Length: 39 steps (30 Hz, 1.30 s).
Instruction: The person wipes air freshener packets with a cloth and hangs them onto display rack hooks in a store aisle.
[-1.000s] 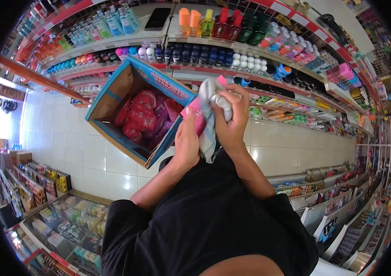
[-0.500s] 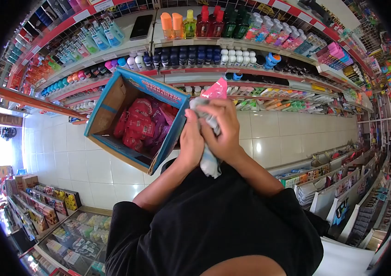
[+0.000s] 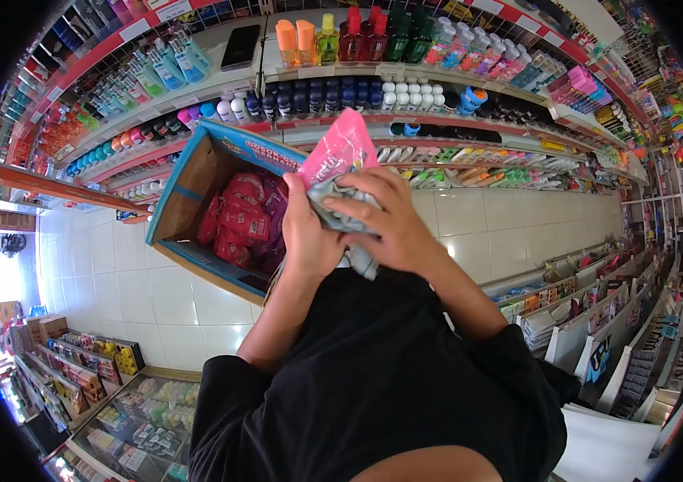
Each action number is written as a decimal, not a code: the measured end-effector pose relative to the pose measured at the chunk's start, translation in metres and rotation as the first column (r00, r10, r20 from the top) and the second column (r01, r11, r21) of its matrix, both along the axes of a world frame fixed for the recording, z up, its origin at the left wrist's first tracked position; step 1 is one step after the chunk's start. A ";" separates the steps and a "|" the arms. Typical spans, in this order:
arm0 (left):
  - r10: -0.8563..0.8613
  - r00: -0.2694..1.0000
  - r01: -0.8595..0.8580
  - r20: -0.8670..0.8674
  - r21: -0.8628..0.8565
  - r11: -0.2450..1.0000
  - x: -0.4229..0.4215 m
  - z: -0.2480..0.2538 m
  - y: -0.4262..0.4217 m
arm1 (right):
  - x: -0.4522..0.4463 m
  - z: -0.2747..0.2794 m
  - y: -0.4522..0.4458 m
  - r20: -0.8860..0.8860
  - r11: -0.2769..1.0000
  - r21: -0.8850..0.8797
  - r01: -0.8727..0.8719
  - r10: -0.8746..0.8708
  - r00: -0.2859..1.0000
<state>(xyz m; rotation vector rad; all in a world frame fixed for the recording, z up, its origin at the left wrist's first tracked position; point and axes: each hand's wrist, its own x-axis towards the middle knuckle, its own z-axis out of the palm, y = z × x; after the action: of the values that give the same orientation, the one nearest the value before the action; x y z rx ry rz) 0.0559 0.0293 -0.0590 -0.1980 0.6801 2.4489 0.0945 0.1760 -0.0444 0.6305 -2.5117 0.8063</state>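
Note:
A pink plastic pouch (image 3: 344,143) stands up in front of me, its lower part behind a grey cloth. My left hand (image 3: 309,233) supports the pouch from the left, its thumb pointing up along the side. My right hand (image 3: 396,218) has its fingers curled round the grey cloth (image 3: 327,198) and presses it on the pouch's face. A loose end of the cloth hangs below my palms. Just left of my hands is an open blue cardboard box (image 3: 174,186), tilted in view. Red packets (image 3: 243,210) and purple packets lie inside it.
Shelves ahead hold bottles (image 3: 349,36), roll-on deodorants (image 3: 321,96) and tubes. A black phone (image 3: 241,46) lies on the top shelf. Racks of goods (image 3: 599,321) stand at the right, a glass display case (image 3: 137,426) at the lower left. Tiled floor (image 3: 470,225) shows between.
The pink pouch has risen and turned so more of its face shows. My left hand has moved left and opened out along it, while the cloth has spread over its lower part.

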 end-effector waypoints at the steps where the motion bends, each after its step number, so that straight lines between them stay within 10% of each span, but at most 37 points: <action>1: 0.088 0.988 -0.083 -0.129 0.041 0.996 -0.004 0.004 0.004 | -0.008 -0.011 0.014 -0.019 0.999 -0.035 -0.038 0.038 0.999; 5: 0.174 0.959 -0.174 -0.223 0.017 0.985 -0.010 0.014 0.003 | -0.017 0.003 0.034 0.083 0.937 -0.321 0.142 -0.122 0.989; 7: 0.090 0.960 -0.125 -0.265 -0.122 0.985 -0.010 0.012 0.006 | -0.020 0.008 0.030 0.086 0.665 -0.683 0.302 -0.337 0.938; 11: 0.061 0.968 -0.165 -0.244 -0.435 0.885 0.012 -0.012 0.030 | -0.017 0.003 0.005 -0.082 0.925 -0.361 0.122 -0.161 0.984; 13: 0.033 0.966 -0.115 -0.256 -0.311 0.943 0.013 0.001 0.029 | -0.011 -0.001 -0.005 -0.099 0.958 -0.278 0.065 -0.096 0.990; 17: -0.093 0.958 -0.002 -0.270 -0.330 0.944 0.016 -0.005 0.033 | -0.032 -0.012 0.016 0.080 0.788 -0.526 0.318 -0.327 0.942; 20: -0.145 0.923 0.002 -0.356 -0.372 0.928 0.007 0.006 0.032 | -0.014 -0.016 -0.009 -0.101 0.913 -0.392 0.116 -0.168 0.981; 39: -0.012 0.978 -0.022 -0.210 -0.159 0.987 0.016 -0.009 0.026 | -0.024 -0.017 -0.011 -0.079 0.855 -0.439 0.278 -0.345 0.935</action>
<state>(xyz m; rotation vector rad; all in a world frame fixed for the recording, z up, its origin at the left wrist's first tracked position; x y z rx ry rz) 0.0723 0.0555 -0.0681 -0.0013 0.9715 2.4423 0.0710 0.1651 -0.0615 0.1226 -2.1187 1.0806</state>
